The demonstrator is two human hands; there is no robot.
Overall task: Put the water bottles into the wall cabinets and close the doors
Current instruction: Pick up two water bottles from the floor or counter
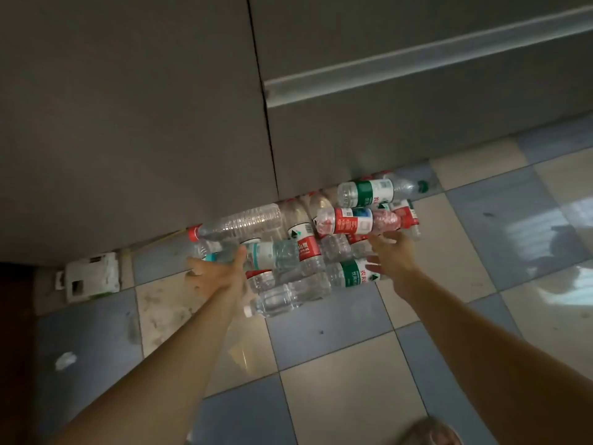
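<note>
Several clear plastic water bottles lie in a heap on the tiled floor against the grey cabinet front (134,123). My left hand (218,271) grips a bottle with a pale teal label (272,253) at the heap's left side. My right hand (390,255) hovers with fingers spread just below a red-labelled bottle (349,221). A green-labelled bottle (369,191) lies at the back right, and another green-labelled one (348,273) under my right hand. A clear ribbed bottle with a red cap (244,221) lies at the left.
A long metal handle (417,64) runs across the right cabinet door, and both doors look shut. A white box (90,279) sits on the floor at the left by the cabinet base. The floor is blue and cream tiles (321,364). A foot (430,431) shows at the bottom.
</note>
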